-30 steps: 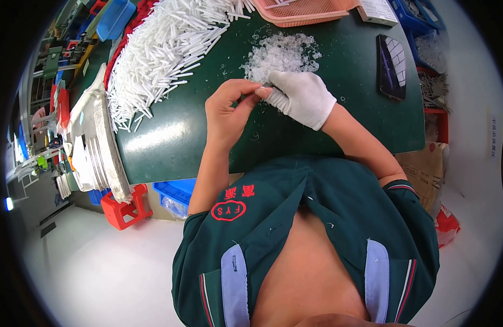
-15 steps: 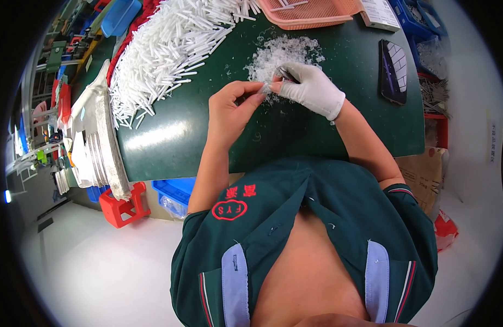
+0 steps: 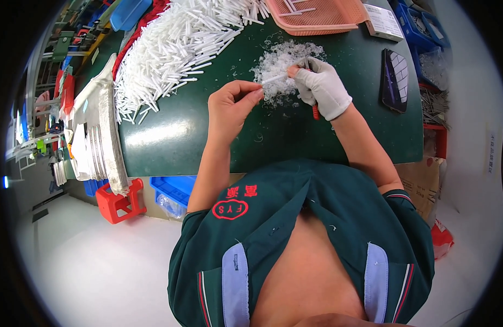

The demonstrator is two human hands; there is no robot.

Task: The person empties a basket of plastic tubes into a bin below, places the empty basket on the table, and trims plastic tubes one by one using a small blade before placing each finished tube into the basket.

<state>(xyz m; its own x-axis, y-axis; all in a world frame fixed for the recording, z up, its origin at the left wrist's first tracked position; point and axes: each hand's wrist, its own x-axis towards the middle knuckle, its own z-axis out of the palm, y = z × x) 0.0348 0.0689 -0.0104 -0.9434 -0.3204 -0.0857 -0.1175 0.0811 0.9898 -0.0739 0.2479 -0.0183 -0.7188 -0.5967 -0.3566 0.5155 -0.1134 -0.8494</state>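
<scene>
My bare left hand is closed, pinching one end of a slim white plastic tube between thumb and fingertips. The tube points right, up toward my right hand, which wears a white glove with bare fingertips. Those fingertips are at the tube's far end. A red-handled tool is gripped in the right palm, its handle sticking out below the glove; its working end is hidden. Beneath and behind the hands lies a heap of clear plastic shavings on the dark green table.
A large pile of white tubes covers the table's back left. A pink basket with a few tubes stands at the back, beside a white box. A phone lies at the right. A red stool stands below left.
My right hand has moved right and slightly up, away from my left fingers, so the tube between them and the tool's red handle now show. The left hand has hardly moved.
</scene>
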